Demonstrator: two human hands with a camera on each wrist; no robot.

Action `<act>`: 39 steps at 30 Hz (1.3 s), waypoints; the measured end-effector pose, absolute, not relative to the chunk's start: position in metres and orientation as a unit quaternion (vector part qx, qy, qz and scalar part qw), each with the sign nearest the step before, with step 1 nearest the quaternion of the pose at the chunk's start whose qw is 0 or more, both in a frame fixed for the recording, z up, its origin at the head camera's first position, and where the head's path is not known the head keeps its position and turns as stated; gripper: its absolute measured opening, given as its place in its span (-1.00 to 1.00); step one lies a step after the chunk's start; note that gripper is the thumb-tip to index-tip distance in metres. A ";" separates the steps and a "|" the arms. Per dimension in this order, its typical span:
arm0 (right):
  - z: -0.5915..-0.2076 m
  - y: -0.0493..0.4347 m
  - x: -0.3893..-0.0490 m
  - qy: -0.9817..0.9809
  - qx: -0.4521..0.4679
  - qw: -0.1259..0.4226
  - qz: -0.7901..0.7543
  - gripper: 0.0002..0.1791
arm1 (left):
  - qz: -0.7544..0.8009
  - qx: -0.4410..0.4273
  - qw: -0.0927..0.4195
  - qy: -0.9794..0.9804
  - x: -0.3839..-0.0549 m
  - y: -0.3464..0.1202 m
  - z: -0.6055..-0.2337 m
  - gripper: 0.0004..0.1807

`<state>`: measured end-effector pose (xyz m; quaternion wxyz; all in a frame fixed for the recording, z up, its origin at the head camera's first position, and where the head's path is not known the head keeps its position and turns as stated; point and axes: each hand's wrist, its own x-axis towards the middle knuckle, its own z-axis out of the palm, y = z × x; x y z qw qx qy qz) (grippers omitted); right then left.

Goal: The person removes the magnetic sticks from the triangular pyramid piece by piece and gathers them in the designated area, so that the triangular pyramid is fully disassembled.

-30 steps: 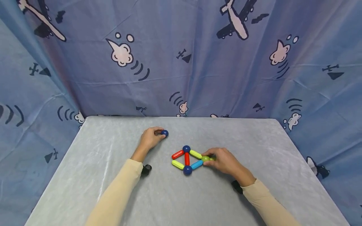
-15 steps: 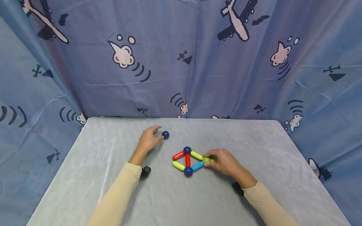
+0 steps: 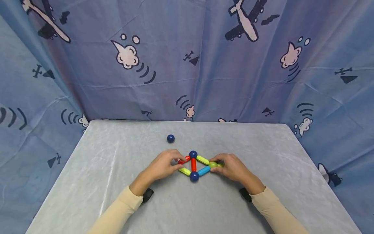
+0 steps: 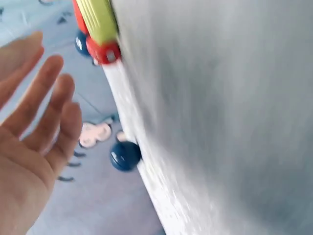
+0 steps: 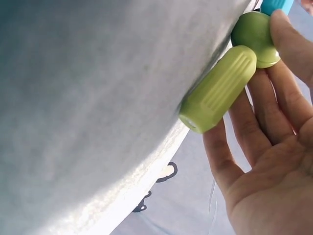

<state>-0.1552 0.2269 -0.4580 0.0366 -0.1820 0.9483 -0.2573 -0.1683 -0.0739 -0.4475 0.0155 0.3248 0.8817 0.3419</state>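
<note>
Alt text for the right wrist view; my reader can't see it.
A right hand pinches a green ball between thumb and fingers, with a lime-green rod meeting it. A blue piece shows at the top edge; a grey tabletop fills the left.

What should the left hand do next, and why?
Perhaps pinch the outer red rod and left yellow-green rod together: the left hand is at their left ends, where no ball shows, while the right hand pinches the green ball.

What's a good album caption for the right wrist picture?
A right hand holds a green ball, with a green rod against it.
</note>
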 end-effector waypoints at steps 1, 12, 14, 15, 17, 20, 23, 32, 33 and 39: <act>-0.458 0.227 -0.156 0.949 -0.180 0.037 -0.257 -0.66 | 0.341 0.340 0.028 0.876 -0.165 -0.072 -0.447 -0.77; -0.457 0.225 -0.156 0.949 -0.172 0.045 -0.261 -0.66 | 0.276 0.358 0.057 0.890 -0.150 -0.064 -0.459 -0.76; -0.457 0.224 -0.155 0.949 -0.171 0.042 -0.260 -0.66 | 0.283 0.353 0.057 0.890 -0.149 -0.064 -0.459 -0.79; -0.457 0.224 -0.155 0.950 -0.171 0.041 -0.259 -0.66 | 0.287 0.350 0.057 0.890 -0.148 -0.064 -0.460 -0.80; -0.457 0.224 -0.155 0.950 -0.171 0.040 -0.259 -0.65 | 0.292 0.344 0.060 0.890 -0.146 -0.064 -0.460 -0.82; -0.456 0.224 -0.154 0.950 -0.171 0.038 -0.257 -0.65 | 0.293 0.337 0.070 0.892 -0.144 -0.064 -0.459 -0.82; -0.456 0.225 -0.154 0.951 -0.164 0.040 -0.258 -0.65 | 0.293 0.329 0.074 0.894 -0.141 -0.063 -0.460 -0.81; -0.456 0.224 -0.153 0.950 -0.165 0.039 -0.262 -0.65 | 0.316 0.296 0.076 0.898 -0.139 -0.062 -0.464 -0.82; -0.456 0.224 -0.153 0.950 -0.167 0.038 -0.261 -0.65 | 0.319 0.294 0.076 0.898 -0.139 -0.062 -0.464 -0.82; -0.459 0.225 -0.153 0.950 -0.170 0.033 -0.261 -0.65 | 0.316 0.291 0.065 0.901 -0.136 -0.060 -0.465 -0.84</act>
